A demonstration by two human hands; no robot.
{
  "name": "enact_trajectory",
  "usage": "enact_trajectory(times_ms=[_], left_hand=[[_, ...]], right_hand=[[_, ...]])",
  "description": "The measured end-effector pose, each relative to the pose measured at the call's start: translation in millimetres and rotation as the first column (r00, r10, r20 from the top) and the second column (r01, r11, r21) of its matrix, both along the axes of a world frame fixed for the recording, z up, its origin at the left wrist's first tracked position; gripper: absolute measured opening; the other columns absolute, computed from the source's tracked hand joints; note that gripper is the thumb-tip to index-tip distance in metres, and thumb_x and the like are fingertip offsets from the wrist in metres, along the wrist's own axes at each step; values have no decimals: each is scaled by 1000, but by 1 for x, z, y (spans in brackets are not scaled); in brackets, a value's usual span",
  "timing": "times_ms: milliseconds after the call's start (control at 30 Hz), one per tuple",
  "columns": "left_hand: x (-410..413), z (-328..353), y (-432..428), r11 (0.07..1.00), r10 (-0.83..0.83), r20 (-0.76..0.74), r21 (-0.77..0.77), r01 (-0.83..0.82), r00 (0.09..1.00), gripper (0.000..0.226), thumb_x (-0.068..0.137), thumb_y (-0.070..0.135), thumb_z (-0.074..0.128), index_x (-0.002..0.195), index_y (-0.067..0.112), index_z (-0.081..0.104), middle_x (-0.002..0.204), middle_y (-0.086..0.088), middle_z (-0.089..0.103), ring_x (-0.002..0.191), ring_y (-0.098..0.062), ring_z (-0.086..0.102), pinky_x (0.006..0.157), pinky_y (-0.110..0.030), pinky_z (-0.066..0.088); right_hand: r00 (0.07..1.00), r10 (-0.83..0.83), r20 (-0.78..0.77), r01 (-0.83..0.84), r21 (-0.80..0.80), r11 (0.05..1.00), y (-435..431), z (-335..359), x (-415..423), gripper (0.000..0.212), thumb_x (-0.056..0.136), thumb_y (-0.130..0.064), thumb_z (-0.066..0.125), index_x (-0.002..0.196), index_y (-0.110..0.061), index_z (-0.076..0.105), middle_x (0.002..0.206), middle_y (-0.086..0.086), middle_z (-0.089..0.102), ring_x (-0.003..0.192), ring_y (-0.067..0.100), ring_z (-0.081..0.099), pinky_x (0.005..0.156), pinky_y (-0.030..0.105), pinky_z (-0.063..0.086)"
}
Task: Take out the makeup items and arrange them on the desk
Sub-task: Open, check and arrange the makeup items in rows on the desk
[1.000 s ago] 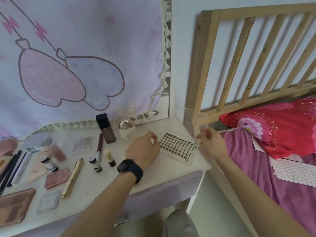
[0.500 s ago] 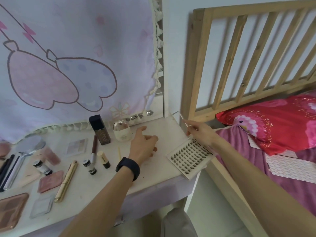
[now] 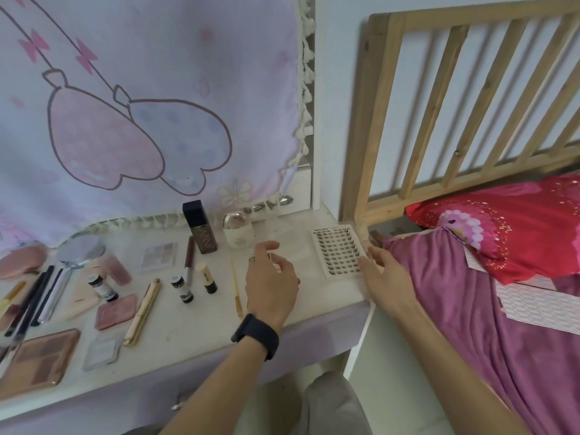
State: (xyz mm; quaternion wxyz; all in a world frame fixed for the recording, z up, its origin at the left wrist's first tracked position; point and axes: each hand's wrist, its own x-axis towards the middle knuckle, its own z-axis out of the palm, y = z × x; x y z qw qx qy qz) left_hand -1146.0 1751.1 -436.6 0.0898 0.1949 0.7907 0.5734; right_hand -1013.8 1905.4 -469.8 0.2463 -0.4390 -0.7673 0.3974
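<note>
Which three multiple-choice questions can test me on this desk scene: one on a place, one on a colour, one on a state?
1. Where does the lash tray lie?
A) at the right end of the desk, near the bed frame
B) in a drawer
C) on the floor

2. What colour is the pillow?
A) green
B) red
C) grey

3. How is the dark-capped bottle placed?
A) lying flat
B) held in a hand
C) standing upright

Answers:
1 A, the tray lies flat on the desk beside the wooden post.
2 B, its cover is red with a pink pattern.
3 C, it stands on its base at the back of the desk, with no hand on it.
</note>
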Motion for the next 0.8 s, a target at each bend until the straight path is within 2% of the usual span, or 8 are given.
enact_trajectory(times_ms=[67,200,267,367,433,533,633,800], left_hand=[[1,-4,-3,993,-45,-15,-112,44,999,29,95,23,50,122,34,47,107,9,56,80,-20,70,78,-48,59],[-8,-2,-10,909,-130,-23,-402,110,991,39,95,32,52,133,31,44,108,8,62,93,-17,63,84,-38,53],[-13,1,-12,826,-184,-61,-550,121,981,42,95,39,50,136,34,43,117,5,60,103,-20,60,86,-36,52],[-17,4,-11,720,-258,-107,-683,118,960,46,97,43,48,141,31,43,139,-3,43,124,-24,49,90,-38,47],[-18,5,-10,693,-275,-141,-714,94,951,46,97,43,48,140,28,45,148,-4,31,134,-25,38,94,-40,45],[-20,5,-10,671,-325,-206,-738,72,923,45,98,40,47,140,26,46,154,-1,27,140,-23,28,99,-40,43],[-23,3,-11,702,-353,-215,-704,106,910,44,99,39,46,141,29,46,156,0,25,143,-21,24,101,-39,43],[-30,1,-10,755,-346,-199,-639,147,917,41,99,34,48,139,29,48,157,-1,25,145,-20,24,105,-39,43]], right_hand=[[1000,-9,-27,9,9,1000,0,0,-2,32,102,-21,50,131,-11,58,128,3,65,117,20,58,93,26,36],[999,-37,-37,35,-60,998,7,1,-7,41,103,-17,44,143,-14,49,140,3,59,128,23,55,106,31,37],[999,-19,-51,15,-73,997,9,2,-10,43,103,-16,43,146,-14,45,144,3,56,132,22,52,106,30,35],[999,-10,-47,7,-54,999,10,6,-17,43,104,-15,42,146,-15,45,145,3,55,133,23,51,99,25,32],[999,-10,-39,8,-44,999,11,9,-21,42,104,-15,41,146,-16,45,144,3,56,132,24,52,97,24,32],[1000,9,-24,-10,-36,999,12,10,-27,42,104,-14,41,146,-15,44,144,3,56,131,25,53,93,21,31],[1000,20,11,-20,-33,999,13,11,-28,42,105,-14,39,147,-17,45,141,6,58,129,28,53,88,23,31],[998,-64,-17,63,-80,995,12,3,-21,39,106,-22,38,143,-17,49,138,8,60,127,30,54,93,29,34]])
